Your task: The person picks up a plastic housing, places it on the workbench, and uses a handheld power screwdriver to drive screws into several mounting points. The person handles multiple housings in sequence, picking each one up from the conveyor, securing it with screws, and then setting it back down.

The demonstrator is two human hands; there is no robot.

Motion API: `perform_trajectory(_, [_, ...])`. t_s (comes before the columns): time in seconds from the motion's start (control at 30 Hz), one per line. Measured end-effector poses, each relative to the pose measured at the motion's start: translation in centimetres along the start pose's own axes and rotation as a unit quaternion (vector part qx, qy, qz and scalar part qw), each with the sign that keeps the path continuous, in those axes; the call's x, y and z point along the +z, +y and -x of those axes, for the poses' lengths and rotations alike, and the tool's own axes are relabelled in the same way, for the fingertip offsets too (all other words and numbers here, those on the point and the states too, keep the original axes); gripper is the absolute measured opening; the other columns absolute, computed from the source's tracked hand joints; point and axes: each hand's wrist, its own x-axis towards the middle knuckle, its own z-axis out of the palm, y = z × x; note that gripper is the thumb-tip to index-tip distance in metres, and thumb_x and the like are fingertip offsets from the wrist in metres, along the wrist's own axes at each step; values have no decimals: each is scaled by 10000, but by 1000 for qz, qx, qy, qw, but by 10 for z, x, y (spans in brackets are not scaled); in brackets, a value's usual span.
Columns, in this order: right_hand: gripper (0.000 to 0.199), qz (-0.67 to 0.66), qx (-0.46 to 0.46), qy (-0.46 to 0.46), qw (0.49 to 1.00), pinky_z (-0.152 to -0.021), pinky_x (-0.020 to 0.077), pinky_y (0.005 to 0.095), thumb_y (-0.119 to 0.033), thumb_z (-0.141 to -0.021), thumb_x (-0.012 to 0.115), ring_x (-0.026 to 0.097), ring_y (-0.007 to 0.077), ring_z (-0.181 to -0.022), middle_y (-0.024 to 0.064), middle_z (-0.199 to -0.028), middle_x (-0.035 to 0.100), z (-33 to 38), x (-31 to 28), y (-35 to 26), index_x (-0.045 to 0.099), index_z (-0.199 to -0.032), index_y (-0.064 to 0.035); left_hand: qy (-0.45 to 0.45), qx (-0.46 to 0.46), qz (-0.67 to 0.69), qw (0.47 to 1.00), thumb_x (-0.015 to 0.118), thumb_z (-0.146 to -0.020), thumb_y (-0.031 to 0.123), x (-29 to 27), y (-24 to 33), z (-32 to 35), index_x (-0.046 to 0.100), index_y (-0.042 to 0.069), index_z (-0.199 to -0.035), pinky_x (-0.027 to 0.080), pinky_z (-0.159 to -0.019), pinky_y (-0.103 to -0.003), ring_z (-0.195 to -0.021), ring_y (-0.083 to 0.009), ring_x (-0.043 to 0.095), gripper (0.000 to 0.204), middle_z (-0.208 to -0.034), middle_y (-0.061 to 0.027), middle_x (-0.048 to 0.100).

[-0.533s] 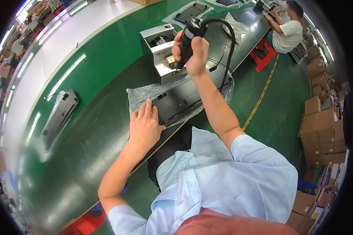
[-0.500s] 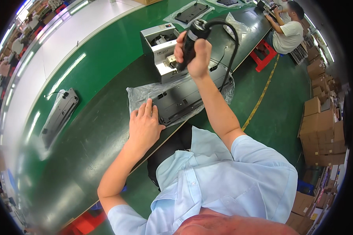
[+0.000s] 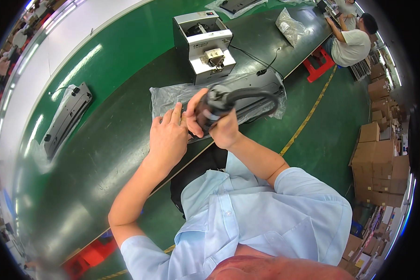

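My right hand (image 3: 224, 128) is wrapped round a black corded electric screwdriver (image 3: 211, 111), held over the left end of a long dark panel (image 3: 261, 84). The tool's tip is hidden beneath the hand. The panel lies on a clear plastic bag (image 3: 163, 99) at the near edge of the bench. Flat at the panel's left end, with its fingers stretched out, rests my left hand (image 3: 167, 137); its fingertips are close beside the right hand. Just behind the panel stands a silver and black screw feeder (image 3: 204, 46).
Another dark panel (image 3: 69, 119) on plastic sits on the green surface at left. A crumpled clear bag (image 3: 291, 27) lies farther along the bench (image 3: 112, 154). A person (image 3: 352, 44) works at the far right, near a red stool (image 3: 318, 64). Cardboard boxes (image 3: 378, 158) are stacked at right.
My right hand has brought the screwdriver down and left, from beside the screw feeder to the panel's left end. My left hand stays at that end.
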Motion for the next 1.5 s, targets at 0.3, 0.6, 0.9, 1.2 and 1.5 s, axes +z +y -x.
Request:
perform_trajectory(0.3, [774,24,-51,-65,996,-495,369,279,-800,-911,544,485,97,-541,13,-657,536,2,0,7,529,-797,-34,18,-3,-12,1000,795,-778,195,-2,6,5,686,14,-1172,474,-940,-442,-1221,-285,606,447,-1366,-172,580])
perform_trajectory(0.6, [829,-29,-47,124,991,-518,435,328,-735,-1008,381,518,172,-538,76,-778,574,18,-89,-79,552,-1230,46,0,-22,-31,999,798,-776,190,-24,16,21,600,-75,-1344,478,-1000,-454,-1315,-326,566,657,-1491,-264,522])
perform_trajectory(0.9, [443,288,148,420,848,-473,434,276,-359,-997,673,557,114,-533,73,-1038,638,106,-211,-95,628,-1267,-11,79,-8,4,997,788,-830,343,-18,33,-6,557,-60,-1390,365,-1139,-539,-1386,-421,462,727,-1488,-276,498])
perform_trajectory(1.2, [461,110,142,387,904,-484,442,295,-381,-1012,640,536,125,-500,6,-590,499,107,-197,-79,598,-1315,-35,74,61,26,995,813,-728,600,0,40,-45,467,-11,-1489,336,-1109,-574,-1360,-478,412,1035,-1469,-273,453])
perform_trajectory(1.5, [483,-16,37,244,969,-481,460,303,-299,-1005,613,555,151,-503,156,-920,655,109,-147,-91,556,-1316,67,140,5,39,989,912,-621,389,-29,41,41,556,18,-1418,397,-998,-554,-1215,-460,497,949,-1406,-281,477])
